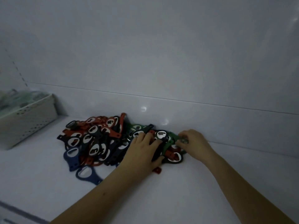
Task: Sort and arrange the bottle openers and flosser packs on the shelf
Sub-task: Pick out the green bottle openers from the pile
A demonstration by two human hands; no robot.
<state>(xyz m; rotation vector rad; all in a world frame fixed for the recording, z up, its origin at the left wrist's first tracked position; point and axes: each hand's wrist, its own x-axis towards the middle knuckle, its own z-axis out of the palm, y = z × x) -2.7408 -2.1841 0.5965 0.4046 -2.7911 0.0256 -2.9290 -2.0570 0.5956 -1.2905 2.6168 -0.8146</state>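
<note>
A heap of bottle openers (97, 139) in red, dark blue, black and green lies on the white shelf (210, 183) against its back wall. My left hand (142, 151) rests on the right part of the heap with fingers spread over dark openers. My right hand (192, 141) is at the heap's right end, its fingers curled and pinching a green bottle opener (174, 139). A single blue opener (87, 173) lies at the front of the heap. Flosser packs (19, 97), blurred and greenish, fill a basket at the left.
A white perforated basket (29, 122) stands at the left edge of the shelf. A small red piece (157, 170) lies just in front of my left hand. The shelf's front edge (19, 212) runs along the lower left.
</note>
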